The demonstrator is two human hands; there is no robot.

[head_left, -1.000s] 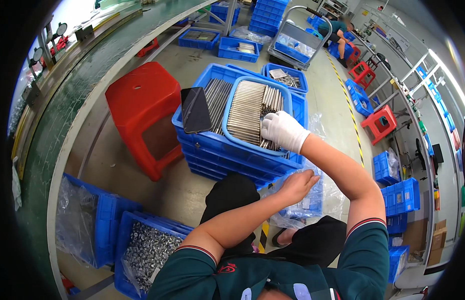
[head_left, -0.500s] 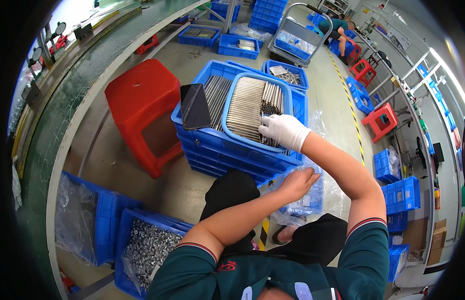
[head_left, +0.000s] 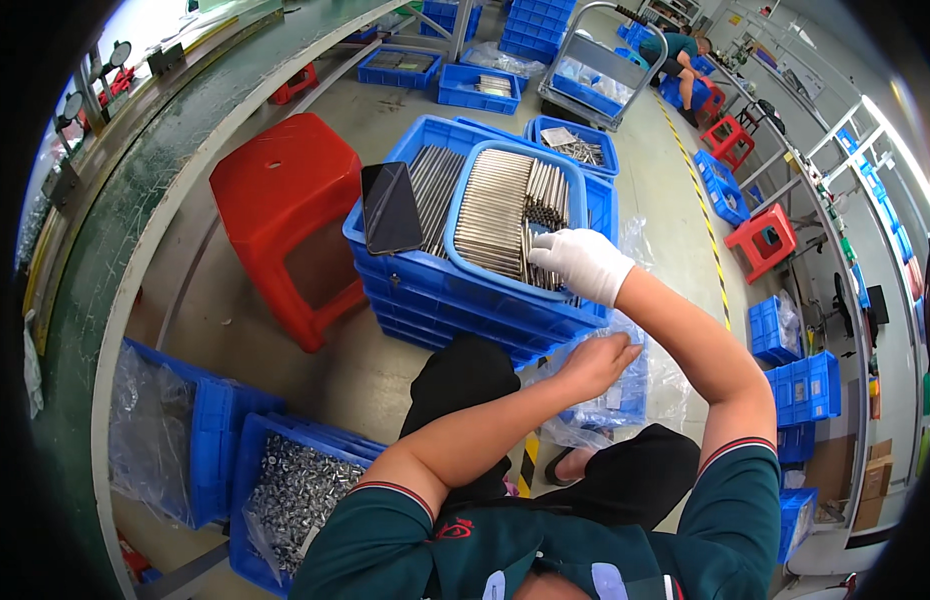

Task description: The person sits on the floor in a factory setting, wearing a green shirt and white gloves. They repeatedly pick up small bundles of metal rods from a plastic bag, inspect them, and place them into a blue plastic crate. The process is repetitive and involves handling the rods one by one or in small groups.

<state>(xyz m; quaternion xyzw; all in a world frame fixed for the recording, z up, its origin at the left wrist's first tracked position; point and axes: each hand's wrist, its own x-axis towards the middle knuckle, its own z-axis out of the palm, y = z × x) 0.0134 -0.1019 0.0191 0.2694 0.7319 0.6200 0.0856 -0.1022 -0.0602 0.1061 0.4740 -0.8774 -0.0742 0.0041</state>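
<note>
My right hand, in a white glove, is at the near right part of a light-blue tray. Its fingers are bent down and drawn together at the metal rods, which lie in close rows; what the fingertips hold is hidden. The tray rests in the top blue crate of a stack, beside longer, darker rods. My bare left hand is closed, its fingers curled together, over clear plastic wrap beside the stack. Whatever it might hold cannot be seen. A black phone leans on the crate's left rim.
A red stool stands left of the stack, near a green-topped bench. At lower left is a blue bin of small metal parts. Behind the stack are another bin of metal pieces and a cart. A person sits far off.
My gloved right hand has moved slightly right, showing a bit more of the rods beside its fingertips. My left hand has stayed closed in nearly the same place.
</note>
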